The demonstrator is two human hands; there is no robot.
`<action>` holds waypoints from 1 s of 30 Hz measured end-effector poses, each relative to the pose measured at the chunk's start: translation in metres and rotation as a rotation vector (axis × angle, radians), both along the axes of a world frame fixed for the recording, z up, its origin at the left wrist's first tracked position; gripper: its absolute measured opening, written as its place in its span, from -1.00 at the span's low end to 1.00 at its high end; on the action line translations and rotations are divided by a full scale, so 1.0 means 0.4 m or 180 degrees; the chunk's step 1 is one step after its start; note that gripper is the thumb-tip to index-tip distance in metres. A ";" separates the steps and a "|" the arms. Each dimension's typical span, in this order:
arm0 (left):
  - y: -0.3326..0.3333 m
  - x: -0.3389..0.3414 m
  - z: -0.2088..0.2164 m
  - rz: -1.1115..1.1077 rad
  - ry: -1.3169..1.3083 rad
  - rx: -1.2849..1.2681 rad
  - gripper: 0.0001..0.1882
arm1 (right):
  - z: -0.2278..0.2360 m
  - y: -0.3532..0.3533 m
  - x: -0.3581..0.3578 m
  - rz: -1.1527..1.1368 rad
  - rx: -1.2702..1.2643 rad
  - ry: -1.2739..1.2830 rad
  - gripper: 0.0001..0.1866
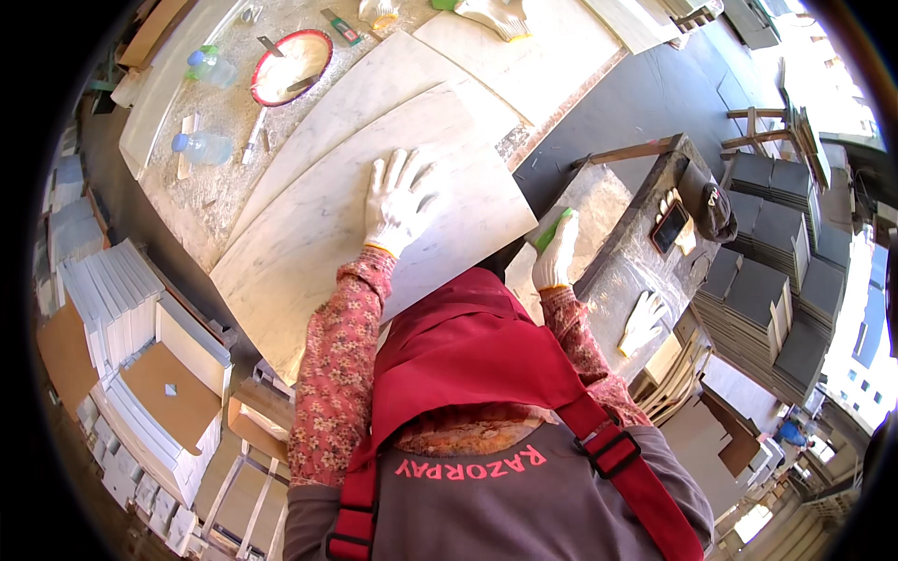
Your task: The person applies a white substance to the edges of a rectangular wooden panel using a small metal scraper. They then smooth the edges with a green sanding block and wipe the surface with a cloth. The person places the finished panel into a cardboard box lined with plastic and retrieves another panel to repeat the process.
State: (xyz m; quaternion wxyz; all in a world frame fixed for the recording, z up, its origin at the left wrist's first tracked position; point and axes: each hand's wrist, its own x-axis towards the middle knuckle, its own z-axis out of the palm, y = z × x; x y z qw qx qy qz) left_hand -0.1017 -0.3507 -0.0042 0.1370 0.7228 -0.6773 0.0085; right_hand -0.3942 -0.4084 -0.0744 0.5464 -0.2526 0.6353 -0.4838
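Observation:
My left hand (400,204), in a white knitted glove, lies flat with fingers spread on a white, grey-veined marble slab (449,140). The slab rests over other pale slabs (351,103) on the worktable. Beyond the slab's right corner, my right hand (558,251), also gloved in white, is closed round a flat green pad (554,227). The glove covers most of the pad, so its exact kind is hard to make out. Below that hand is a dusty, pale surface beside a lower bench.
Far left hold a red-rimmed bowl (292,67) of pale paste with scrapers, and two water bottles (202,148). On the right bench (617,285) lie a phone (669,227) and a spare glove (643,323). Tile stacks (767,252) stand farther right; boxed tiles (117,309) are at left.

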 end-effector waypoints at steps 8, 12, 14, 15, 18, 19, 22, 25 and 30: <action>0.005 0.013 -0.005 0.0103 -0.0268 0.0250 -0.46 | 0.190 0.295 0.213 0.1092 0.0561 0.1117 -0.21; 0.010 0.018 -0.002 0.0075 -0.0324 0.0180 -0.47 | 0.143 0.120 0.118 0.0482 0.0128 0.0572 -0.24; 0.002 0.013 0.019 0.0042 -0.0252 0.0222 -0.47 | 0.160 0.009 0.104 0.0287 -0.0233 0.0726 -0.26; 0.000 0.011 0.022 0.0033 -0.0258 0.0201 -0.47 | 0.143 -0.014 0.106 0.0190 -0.0444 0.0975 -0.26; -0.004 0.009 0.013 0.0020 -0.0234 0.0165 -0.47 | 0.135 0.157 0.231 -0.0156 -0.0419 0.1371 -0.28; -0.001 0.011 0.008 0.0020 -0.0228 0.0153 -0.48 | 0.151 0.249 0.252 0.0305 -0.0282 0.1360 -0.26; 0.002 0.018 0.003 0.0013 -0.0209 0.0108 -0.48 | 0.163 0.328 0.221 0.1192 0.0121 0.1574 -0.29; 0.010 0.017 0.013 0.0031 -0.0275 0.0112 -0.48 | 0.175 0.098 0.122 0.0310 -0.0181 0.0972 -0.26; -0.003 0.010 0.021 -0.0016 -0.0257 0.0114 -0.48 | 0.117 0.117 0.208 -0.0142 -0.0577 0.1792 -0.30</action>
